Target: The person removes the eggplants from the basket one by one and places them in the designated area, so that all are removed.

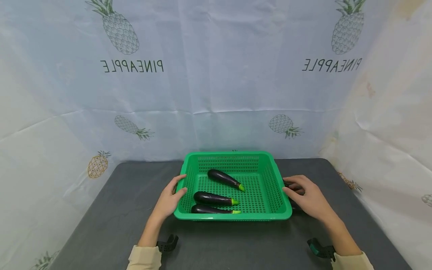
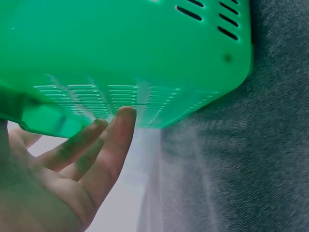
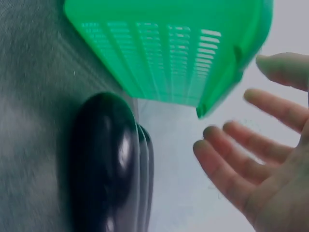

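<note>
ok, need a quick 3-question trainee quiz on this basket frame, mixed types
1. How many eggplants lie inside the green basket?
2. True or false: the left hand touches the basket's side with straight fingers.
3. What lies on the table outside the basket, by the right hand? A) a pineapple B) a dark eggplant C) a knife

Key:
1. Three: far, middle, near.
2. True; the left wrist view shows fingertips on the slotted wall.
3. B; the right wrist view shows the dark eggplant beside the basket, under the open hand.
</note>
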`<control>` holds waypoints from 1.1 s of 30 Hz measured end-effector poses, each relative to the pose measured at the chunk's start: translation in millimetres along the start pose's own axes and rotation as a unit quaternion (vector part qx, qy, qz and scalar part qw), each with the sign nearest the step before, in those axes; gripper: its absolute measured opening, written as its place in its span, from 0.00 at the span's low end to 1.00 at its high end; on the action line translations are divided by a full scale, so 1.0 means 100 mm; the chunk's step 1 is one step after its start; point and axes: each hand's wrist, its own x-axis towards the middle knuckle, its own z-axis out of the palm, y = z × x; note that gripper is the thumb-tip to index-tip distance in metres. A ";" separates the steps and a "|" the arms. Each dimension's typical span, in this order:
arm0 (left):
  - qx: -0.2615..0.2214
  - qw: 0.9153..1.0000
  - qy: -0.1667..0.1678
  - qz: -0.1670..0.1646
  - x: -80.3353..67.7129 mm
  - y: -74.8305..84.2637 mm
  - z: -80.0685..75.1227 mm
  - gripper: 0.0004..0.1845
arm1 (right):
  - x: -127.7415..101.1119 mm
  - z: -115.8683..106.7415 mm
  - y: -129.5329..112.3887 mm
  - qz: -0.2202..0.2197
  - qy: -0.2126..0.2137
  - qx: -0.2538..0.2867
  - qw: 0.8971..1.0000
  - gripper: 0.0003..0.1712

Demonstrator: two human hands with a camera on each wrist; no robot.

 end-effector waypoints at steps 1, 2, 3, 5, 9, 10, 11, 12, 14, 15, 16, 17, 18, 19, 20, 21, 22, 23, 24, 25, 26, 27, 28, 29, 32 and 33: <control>0.004 1.000 -0.003 -0.002 0.01 0.00 0.00 0.28 | 0.01 0.02 -0.01 0.003 -0.002 0.000 1.000 0.22; 0.009 1.000 -0.005 -0.005 0.01 0.01 -0.01 0.28 | 0.02 0.05 -0.01 0.005 -0.003 0.002 1.000 0.23; 0.015 1.000 -0.006 -0.008 0.01 0.02 -0.01 0.28 | 0.03 0.07 -0.02 0.007 -0.006 0.003 1.000 0.24; 0.033 0.999 -0.006 -0.010 0.02 0.03 -0.02 0.28 | 0.05 0.11 -0.02 0.012 -0.009 0.008 1.000 0.25; 0.089 0.996 0.002 0.002 0.01 0.06 -0.04 0.29 | 0.06 0.17 -0.01 0.024 -0.017 0.018 0.999 0.28; 0.108 0.994 0.005 0.007 0.01 0.07 -0.04 0.29 | 0.06 0.18 -0.01 0.028 -0.019 0.021 0.999 0.28; 0.127 0.992 0.006 0.011 0.01 0.08 -0.05 0.29 | 0.06 0.18 0.00 0.032 -0.023 0.024 0.999 0.29; 0.144 0.989 0.007 0.015 0.01 0.10 -0.05 0.29 | 0.05 0.19 0.01 0.037 -0.025 0.027 0.999 0.29; 0.177 0.984 0.007 0.021 0.01 0.13 -0.06 0.29 | 0.05 0.20 0.04 0.043 -0.029 0.039 0.998 0.29; 0.197 0.980 0.006 0.026 0.01 0.15 -0.07 0.29 | 0.05 0.21 0.05 0.044 -0.031 0.045 0.998 0.29; 0.216 0.976 0.006 0.033 0.00 0.17 -0.08 0.29 | 0.06 0.22 0.07 0.043 -0.032 0.051 0.997 0.29; 0.237 0.971 0.004 0.040 0.00 0.18 -0.09 0.29 | 0.06 0.24 0.08 0.040 -0.034 0.057 0.997 0.29; 0.259 0.965 0.004 0.048 0.00 0.20 -0.10 0.30 | 0.07 0.25 0.09 0.037 -0.036 0.064 0.997 0.29; 0.281 0.958 0.003 0.056 0.00 0.22 -0.11 0.30 | 0.08 0.27 0.09 0.034 -0.039 0.069 0.996 0.29; 0.306 0.950 0.003 0.065 0.00 0.24 -0.12 0.30 | 0.09 0.29 0.10 0.030 -0.040 0.073 0.996 0.29; 0.328 0.942 0.003 0.076 0.01 0.26 -0.13 0.30 | 0.09 0.31 0.10 0.027 -0.040 0.074 0.996 0.29; 0.345 0.935 0.002 0.085 0.01 0.29 -0.13 0.30 | 0.10 0.33 0.10 0.025 -0.039 0.073 0.996 0.29; 0.361 0.928 0.001 0.094 0.01 0.31 -0.13 0.29 | 0.10 0.34 0.11 0.023 -0.037 0.071 0.997 0.29; 0.372 0.922 0.000 0.104 0.02 0.34 -0.12 0.29 | 0.10 0.35 0.11 0.023 -0.032 0.069 0.997 0.29; 0.380 0.918 -0.001 0.113 0.03 0.37 -0.11 0.28 | 0.10 0.35 0.11 0.023 -0.027 0.065 0.997 0.29; 0.386 0.914 -0.004 0.124 0.03 0.40 -0.10 0.27 | 0.09 0.36 0.11 0.022 -0.022 0.059 0.998 0.29; 0.388 0.912 -0.007 0.133 0.04 0.42 -0.08 0.26 | 0.09 0.36 0.11 0.022 -0.018 0.054 0.998 0.29; 0.388 0.911 -0.013 0.141 0.05 0.45 -0.06 0.25 | 0.09 0.36 0.11 0.021 -0.015 0.049 0.998 0.29; 0.386 0.910 -0.022 0.149 0.05 0.47 -0.03 0.24 | 0.09 0.36 0.11 0.020 -0.013 0.044 0.999 0.29; 0.369 0.912 -0.063 0.169 0.06 0.52 0.06 0.21 | 0.07 0.36 0.11 0.018 -0.013 0.036 0.999 0.29; 0.364 0.912 -0.080 0.172 0.06 0.53 0.09 0.20 | 0.07 0.36 0.11 0.018 -0.014 0.035 0.999 0.29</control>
